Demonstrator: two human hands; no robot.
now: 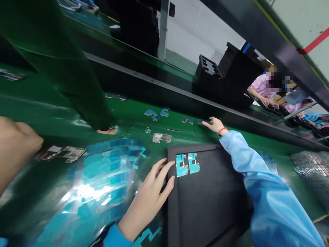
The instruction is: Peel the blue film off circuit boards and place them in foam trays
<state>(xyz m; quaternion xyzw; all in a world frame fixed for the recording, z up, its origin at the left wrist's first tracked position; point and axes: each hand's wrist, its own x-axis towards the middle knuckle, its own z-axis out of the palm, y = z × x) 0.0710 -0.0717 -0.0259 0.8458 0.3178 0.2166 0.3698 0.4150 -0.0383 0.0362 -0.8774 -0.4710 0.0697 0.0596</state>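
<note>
Black and flat, a tray [205, 206] is lying at six o'clock, and the left hand [150, 197] is resting open on its nine-o'clock edge, gripping nothing and seemingly steadying it, with its fingers spreading toward two blue circuit boards [187, 164] sitting side by side in the tray's upper corner. Toward twelve o'clock the right hand [215, 125] is stretching over the green belt [128, 113], fingers loosely extended and empty, tips reaching a loose board [200, 121], though contact is too small to tell. More scattered boards [154, 114] are lying at eleven o'clock.
</note>
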